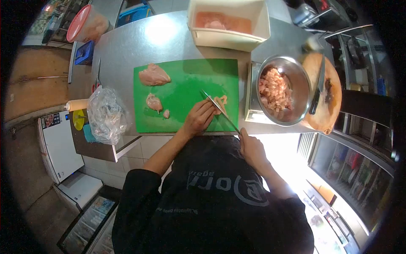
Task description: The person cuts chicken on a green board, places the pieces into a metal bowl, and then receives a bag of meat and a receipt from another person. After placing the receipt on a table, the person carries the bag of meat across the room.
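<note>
My right hand point(251, 148) grips the handle of a kitchen knife point(224, 112), whose blade slants up and left across the right part of a green cutting board point(186, 95). Beside the blade, my left hand point(198, 118) has its fingers bent together, pressing on raw chicken; the part under the fingertips is hidden. Pale cut chicken pieces point(221, 101) lie just right of the blade. On the board's left side rest a large chicken breast point(154, 75), a smaller chicken piece point(154, 103) and a small scrap point(166, 114).
A steel bowl point(291, 115) of diced chicken sits on a scale to the right. Beyond it, another knife point(319, 84) lies on a round wooden board point(332, 101). Behind the green board stands a white tub point(228, 40) with pinkish contents. Clear plastic bags point(108, 116) are at left.
</note>
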Available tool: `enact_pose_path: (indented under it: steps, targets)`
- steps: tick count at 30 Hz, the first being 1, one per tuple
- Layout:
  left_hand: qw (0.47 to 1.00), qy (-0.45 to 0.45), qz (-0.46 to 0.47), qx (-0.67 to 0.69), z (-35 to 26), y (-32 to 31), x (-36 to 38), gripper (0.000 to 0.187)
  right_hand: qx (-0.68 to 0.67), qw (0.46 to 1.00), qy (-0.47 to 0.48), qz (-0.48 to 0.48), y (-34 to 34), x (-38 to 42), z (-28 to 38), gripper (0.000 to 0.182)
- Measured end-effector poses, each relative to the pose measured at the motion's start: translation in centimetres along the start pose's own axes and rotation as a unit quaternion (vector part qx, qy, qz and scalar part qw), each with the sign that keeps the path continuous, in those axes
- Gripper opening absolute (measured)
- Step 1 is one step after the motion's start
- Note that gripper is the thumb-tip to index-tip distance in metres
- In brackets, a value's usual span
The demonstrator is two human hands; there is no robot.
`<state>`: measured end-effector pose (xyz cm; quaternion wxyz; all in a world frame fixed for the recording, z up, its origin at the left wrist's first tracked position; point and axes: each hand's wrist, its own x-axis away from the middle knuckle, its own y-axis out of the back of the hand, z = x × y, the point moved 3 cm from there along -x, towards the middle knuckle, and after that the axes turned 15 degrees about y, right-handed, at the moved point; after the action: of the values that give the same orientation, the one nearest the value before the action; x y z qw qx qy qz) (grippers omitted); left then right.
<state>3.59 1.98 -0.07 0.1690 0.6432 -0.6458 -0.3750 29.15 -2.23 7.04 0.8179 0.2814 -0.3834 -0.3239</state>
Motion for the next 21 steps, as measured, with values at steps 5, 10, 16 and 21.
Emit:
enact_pose_path:
  steps: [5,10,16,21]
  targets:
    - [1.000,0.011,-0.016,0.000,0.4,-0.3,0.2,0.024,0.020,1.000,0.013,-0.001,-1.6,-0.6,-0.6,0.030]
    - [1.000,0.001,-0.006,-0.011,0.1,0.1,0.1,0.023,0.037,0.998,0.047,-0.005,-3.2,-5.3,0.0,0.044]
    - [0.999,0.016,-0.025,-0.011,0.0,0.3,-0.4,0.023,0.002,0.999,0.010,0.033,-2.9,-4.2,-0.1,0.044]
    - [1.000,-0.002,-0.020,-0.017,-0.1,0.1,0.0,0.024,-0.007,0.999,0.041,-0.032,-3.9,-5.8,0.3,0.035]
